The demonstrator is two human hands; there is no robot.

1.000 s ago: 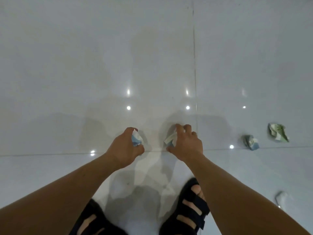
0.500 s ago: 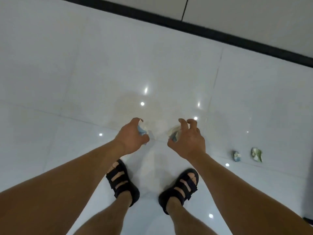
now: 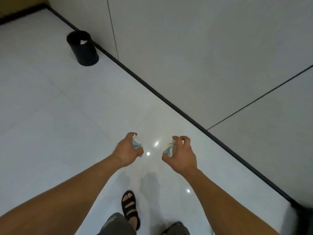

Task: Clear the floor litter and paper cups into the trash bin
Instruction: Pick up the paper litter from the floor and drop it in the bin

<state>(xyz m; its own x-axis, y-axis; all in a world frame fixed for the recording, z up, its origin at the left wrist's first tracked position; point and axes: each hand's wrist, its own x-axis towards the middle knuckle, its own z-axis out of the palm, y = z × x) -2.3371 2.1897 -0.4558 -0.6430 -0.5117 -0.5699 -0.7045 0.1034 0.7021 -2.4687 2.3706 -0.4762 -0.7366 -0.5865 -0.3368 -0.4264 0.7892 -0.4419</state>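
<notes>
Paper wad (image 3: 136, 143), blue-white, is pinched by the left grip (image 3: 126, 150); a second wad (image 3: 167, 147), cream-blue, is clutched by the right grip (image 3: 182, 155), both above the floor (image 3: 50, 116). A black trash bin (image 3: 83, 50) is seen far left, by the wall (image 3: 203, 48).

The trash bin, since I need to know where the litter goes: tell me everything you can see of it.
The trash bin is a plain black cylinder with a matte look. I cannot tell its material. Its round top is open, with no lid. It stands on its base on the pale tiled floor, far off at the upper left, close beside the dark baseboard. Whether it touches the baseboard I cannot tell. A small white scrap shows inside.
</notes>
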